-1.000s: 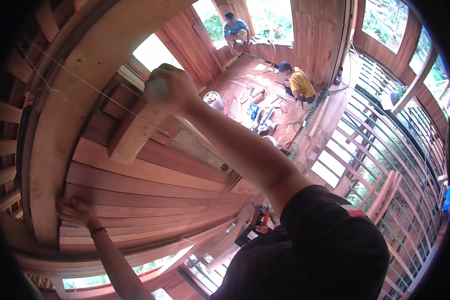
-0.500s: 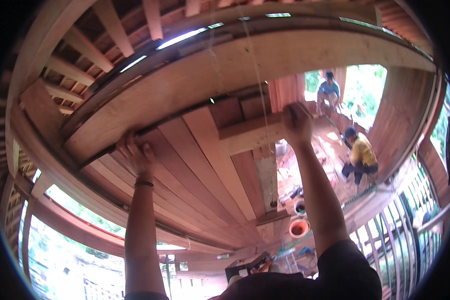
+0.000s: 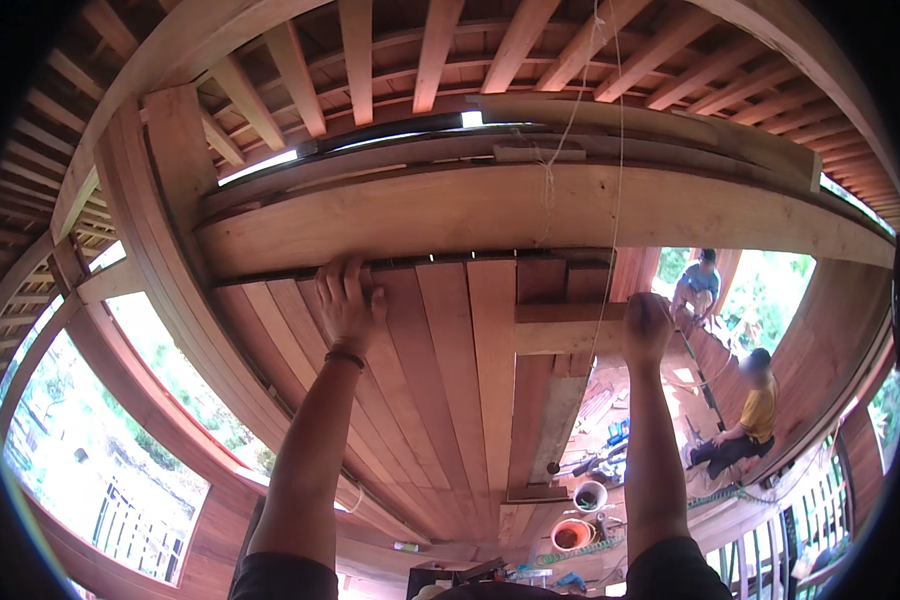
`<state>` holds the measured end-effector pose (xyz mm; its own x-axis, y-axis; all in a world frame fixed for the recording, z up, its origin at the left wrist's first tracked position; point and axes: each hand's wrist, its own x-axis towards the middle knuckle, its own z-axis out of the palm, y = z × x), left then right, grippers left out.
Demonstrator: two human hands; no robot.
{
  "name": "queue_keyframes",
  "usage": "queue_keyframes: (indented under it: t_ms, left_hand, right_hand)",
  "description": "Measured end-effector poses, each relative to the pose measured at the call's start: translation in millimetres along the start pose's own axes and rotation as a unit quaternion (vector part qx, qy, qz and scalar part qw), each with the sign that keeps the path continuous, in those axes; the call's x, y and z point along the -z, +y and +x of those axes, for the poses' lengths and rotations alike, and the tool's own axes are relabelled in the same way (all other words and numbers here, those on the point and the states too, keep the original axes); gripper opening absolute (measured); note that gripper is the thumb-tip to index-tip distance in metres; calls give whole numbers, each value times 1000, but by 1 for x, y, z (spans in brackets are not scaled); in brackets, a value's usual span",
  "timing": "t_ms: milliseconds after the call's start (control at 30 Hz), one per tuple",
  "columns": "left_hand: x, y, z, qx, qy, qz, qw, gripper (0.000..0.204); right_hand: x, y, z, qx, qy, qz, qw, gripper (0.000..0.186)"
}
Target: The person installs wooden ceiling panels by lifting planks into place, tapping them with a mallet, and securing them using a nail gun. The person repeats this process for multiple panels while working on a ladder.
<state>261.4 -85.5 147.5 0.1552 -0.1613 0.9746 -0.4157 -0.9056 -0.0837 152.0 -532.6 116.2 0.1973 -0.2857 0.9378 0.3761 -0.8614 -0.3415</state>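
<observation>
My left hand (image 3: 350, 305) is laid with fingers stretched and apart over the upper ends of several reddish wooden planks (image 3: 425, 365), just below a long curved pale beam (image 3: 530, 200). Its fingertips reach up to the beam's lower edge. My right hand (image 3: 648, 328) is closed in a fist at the right end of a short pale timber (image 3: 560, 335). What the fist holds, if anything, is hidden. That timber runs sideways from the edge of the last light plank (image 3: 492, 385).
Below right, two people, one in a blue shirt (image 3: 697, 285) and one in yellow (image 3: 760, 410), crouch on a lower floor. An orange bucket (image 3: 571, 535), a white bucket (image 3: 590, 495) and tools (image 3: 605, 460) stand there. A thin string (image 3: 618, 130) hangs before the beam. Rafters (image 3: 435, 60) spread overhead.
My view has shifted, so planks, beam and hands appear farther right and lower. Both hands keep their places on the wood. The person in yellow has a changed posture.
</observation>
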Motion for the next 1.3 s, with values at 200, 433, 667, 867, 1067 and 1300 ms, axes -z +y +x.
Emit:
queue_keyframes:
  t_ms: [200, 433, 667, 867, 1067, 1300]
  left_hand:
    - [2, 5, 2, 9, -1, -10, 1000, 62]
    - [7, -5, -1, 17, -12, -1, 1000, 64]
    - [0, 5, 1, 19, -8, -26, 999, 63]
    - [12, 4, 5, -7, 10, -11, 1000, 63]
    - [6, 7, 5, 2, 5, -16, 1000, 62]
    - [8, 7, 5, 14, -17, -22, 1000, 65]
  right_hand:
    - [-2, 12, -2, 25, -14, 2, 1000, 11]
    - [-14, 11, -5, 11, 13, 46, 999, 17]
    - [-6, 37, -10, 10, -13, -21, 1000, 22]
    - [-13, 27, -12, -55, -7, 0, 998, 21]
    - [0, 27, -5, 24, -39, -58, 997, 19]
    - [-11, 41, -15, -5, -9, 4, 1000, 20]
